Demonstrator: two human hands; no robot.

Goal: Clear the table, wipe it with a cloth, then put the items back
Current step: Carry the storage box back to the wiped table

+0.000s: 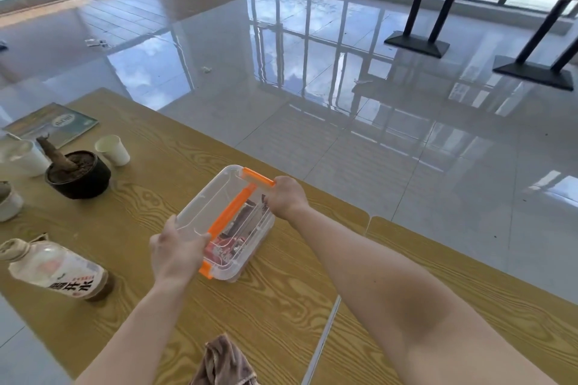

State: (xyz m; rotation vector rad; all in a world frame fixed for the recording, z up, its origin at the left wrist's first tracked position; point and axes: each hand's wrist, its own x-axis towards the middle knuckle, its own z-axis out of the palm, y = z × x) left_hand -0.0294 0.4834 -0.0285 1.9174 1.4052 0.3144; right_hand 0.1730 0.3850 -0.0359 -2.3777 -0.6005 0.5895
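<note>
Two hands are gripping a clear plastic box (219, 222) with orange latches near the middle of the wooden surface (281, 306): the left hand (175, 253) is clamping its near end at 7 o'clock, the right hand (286, 197) its far corner at 1 o'clock. A brown cloth (223, 362) is lying crumpled at 6 o'clock of the box by the near edge. At 9 to 10 o'clock a labelled bottle (59, 272), a dark plant pot (78, 175), a paper cup (113, 149) and a booklet (51, 123) are sitting on the surface.
</note>
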